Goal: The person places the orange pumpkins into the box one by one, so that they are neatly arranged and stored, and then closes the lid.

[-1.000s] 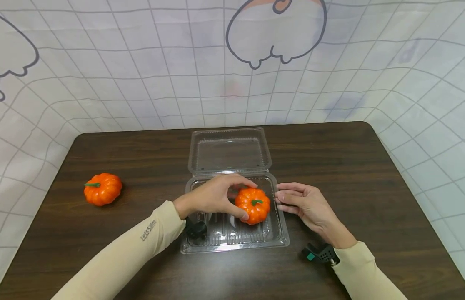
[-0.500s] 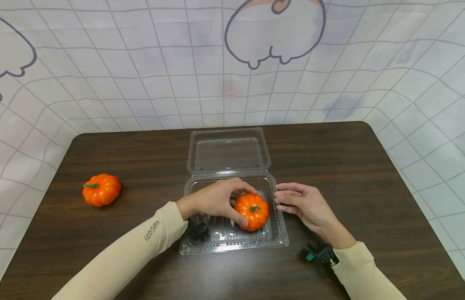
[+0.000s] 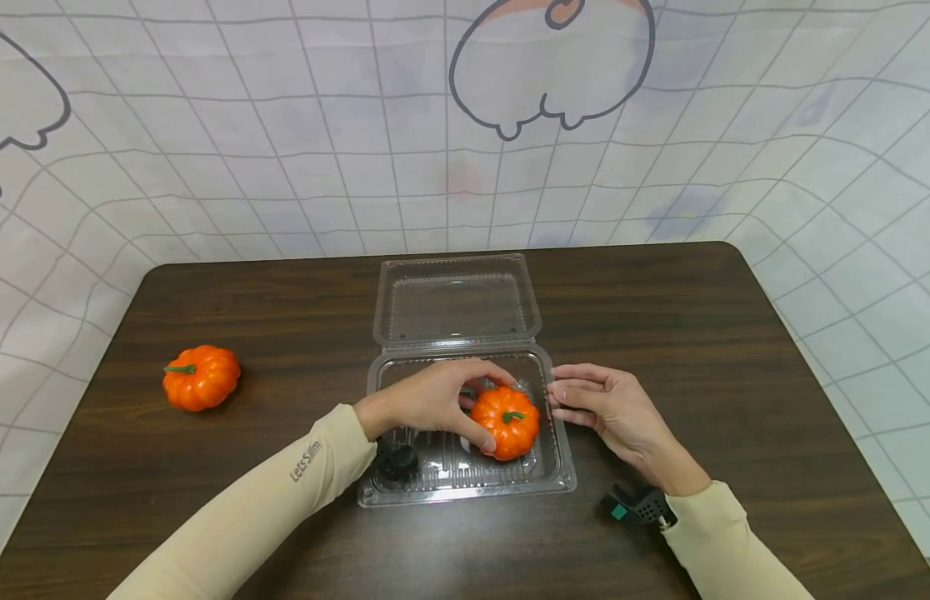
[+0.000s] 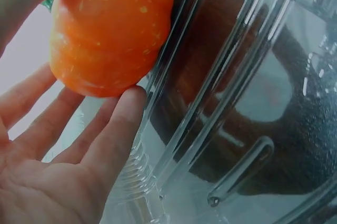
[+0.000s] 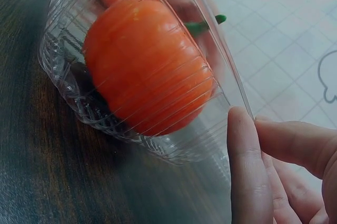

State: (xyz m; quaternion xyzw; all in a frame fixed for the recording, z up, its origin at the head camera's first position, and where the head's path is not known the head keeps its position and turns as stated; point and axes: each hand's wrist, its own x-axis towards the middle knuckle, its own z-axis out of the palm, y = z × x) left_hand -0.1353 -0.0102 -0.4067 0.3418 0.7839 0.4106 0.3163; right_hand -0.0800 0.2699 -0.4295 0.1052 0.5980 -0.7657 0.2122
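A person's left hand curls its fingers round an orange pumpkin at 3 o'clock inside a clear plastic container, its lid lying open toward 12 o'clock. The right hand pinches the container's 3 o'clock rim. Well apart, toward 9 o'clock, a second pumpkin sits on the dark worktop.

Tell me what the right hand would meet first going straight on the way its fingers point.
The clear container: the right hand touches its right rim. Past that, the pumpkin in the left hand looks next in line, though depth is unclear.
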